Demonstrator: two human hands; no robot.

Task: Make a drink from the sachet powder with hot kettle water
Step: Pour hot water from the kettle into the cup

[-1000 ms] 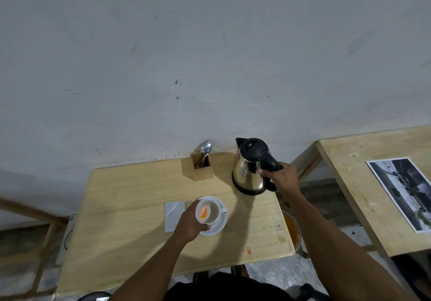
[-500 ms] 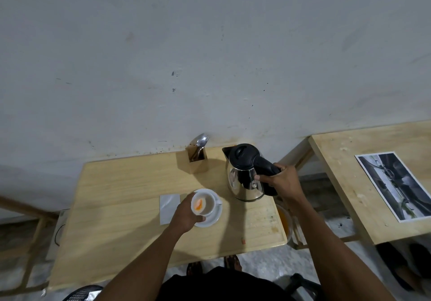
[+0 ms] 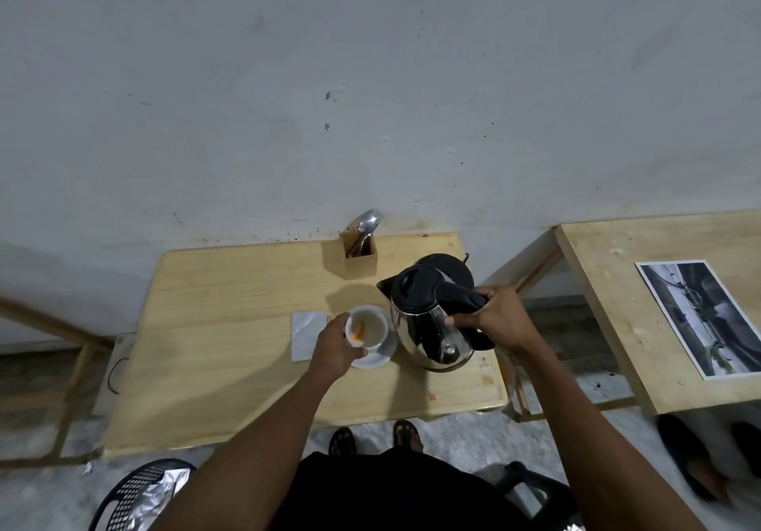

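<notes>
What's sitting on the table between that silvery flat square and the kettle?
In the head view, the white cup on its saucer, orange powder inside, stands between the silvery square and the kettle. The left hand grips the cup's rim.

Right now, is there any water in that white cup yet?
Apparently not: the cup shows only orange powder against its white inside. The kettle, lifted by the right hand, has its spout beside the cup, with no stream visible.

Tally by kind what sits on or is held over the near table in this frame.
Kettle: 1
Kettle base: 1
Cup: 1
Saucer: 1
Sachet: 1
Spoon holder: 1
Spoon: 1
Total: 7
</notes>
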